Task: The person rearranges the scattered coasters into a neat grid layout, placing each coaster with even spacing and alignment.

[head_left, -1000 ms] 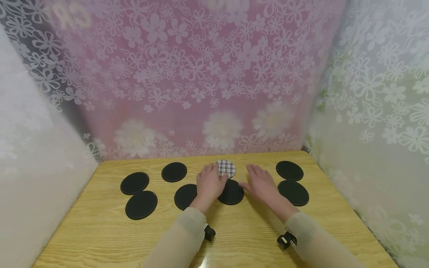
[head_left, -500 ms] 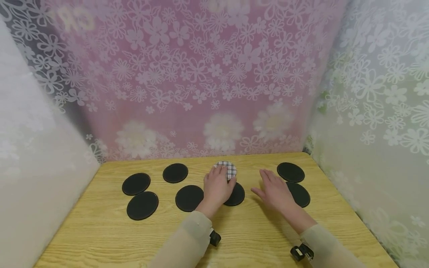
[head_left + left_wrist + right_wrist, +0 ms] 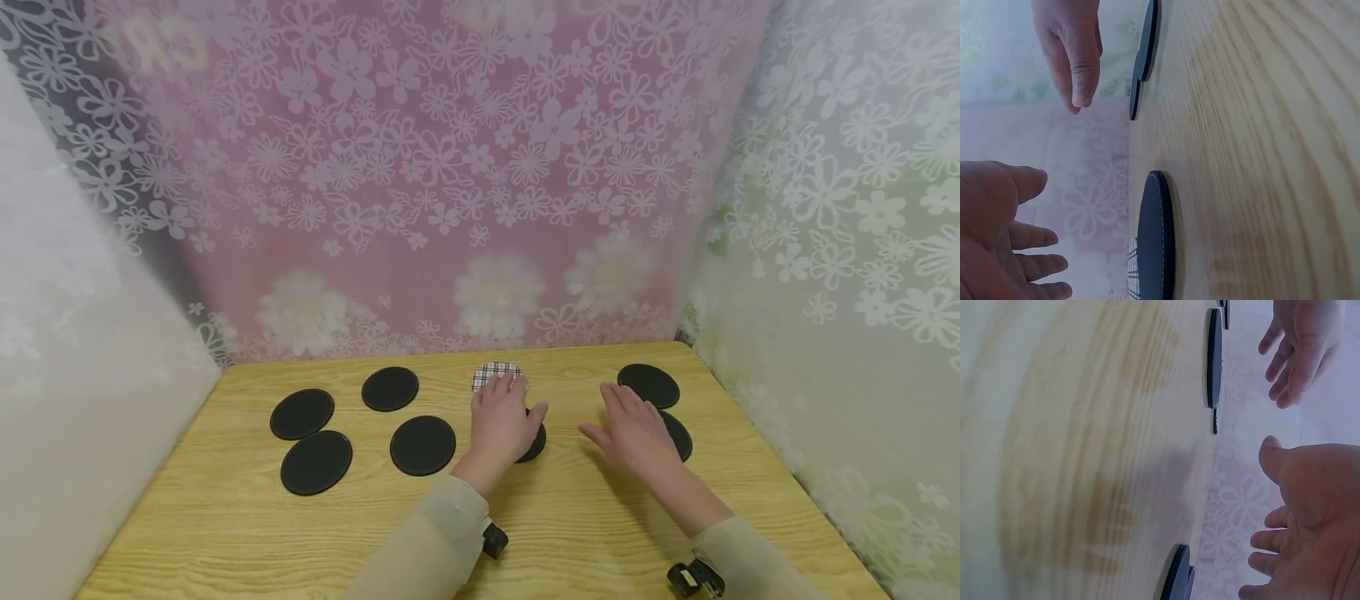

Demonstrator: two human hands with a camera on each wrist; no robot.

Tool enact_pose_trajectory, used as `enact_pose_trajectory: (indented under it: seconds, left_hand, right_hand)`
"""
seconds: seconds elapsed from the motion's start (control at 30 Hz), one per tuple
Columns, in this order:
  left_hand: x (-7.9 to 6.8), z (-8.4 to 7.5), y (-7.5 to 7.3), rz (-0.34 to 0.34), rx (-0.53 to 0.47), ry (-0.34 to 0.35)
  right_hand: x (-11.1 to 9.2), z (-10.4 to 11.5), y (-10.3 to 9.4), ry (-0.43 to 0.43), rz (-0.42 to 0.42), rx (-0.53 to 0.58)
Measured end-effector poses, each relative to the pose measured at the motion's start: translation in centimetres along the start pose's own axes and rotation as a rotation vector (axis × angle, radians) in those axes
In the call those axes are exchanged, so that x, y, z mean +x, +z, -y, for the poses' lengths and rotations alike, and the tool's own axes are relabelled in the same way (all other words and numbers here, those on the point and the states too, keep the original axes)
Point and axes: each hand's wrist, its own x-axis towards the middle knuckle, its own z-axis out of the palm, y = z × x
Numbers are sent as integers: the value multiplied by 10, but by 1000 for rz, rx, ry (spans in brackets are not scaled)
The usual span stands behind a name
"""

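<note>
Wood-grain tabletop [image 3: 315, 542], one, carrying round discs. Left hand [image 3: 501, 423]: grip empty, fingers extended, raised clear. Right hand [image 3: 636, 429]: grip likewise empty, raised near a black disc pair [image 3: 649, 385]. Black disc [image 3: 536, 440], one: partly hidden behind the left hand. Plaid disc [image 3: 486, 373], one: flat, beyond that black disc, ahead of the left fingers (round, no long axis); left hand nearer.

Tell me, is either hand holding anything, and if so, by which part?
Nothing is held: the left hand and the right hand both hover empty above the table.
</note>
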Motion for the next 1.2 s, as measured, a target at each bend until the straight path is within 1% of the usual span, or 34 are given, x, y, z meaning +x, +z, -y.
enact_pose_trajectory:
  seconds: [0.2,0.4,0.47,0.63,0.93,1.07,1.2]
  left_hand:
    - [0,-8,2,-16,-19,28]
    - [0,-17,8,2,-15,36]
    - [0,-19,11,6,-13,40]
    - [0,-24,16,9,-7,49]
    - [0,-37,23,15,12,59]
    - [-1,-45,26,17,21,71]
    - [-1,-52,30,25,28,75]
  right_hand:
    - [-10,-10,-6,24,-1,2]
    - [-20,-26,-3,-5,-62,0]
    - [-23,-31,-3,-3,-66,4]
    - [-28,-43,-7,33,-30,3]
    - [-40,-63,-10,72,-19,41]
    - [-46,-69,-15,95,-13,46]
    - [-49,-77,-19,119,24,45]
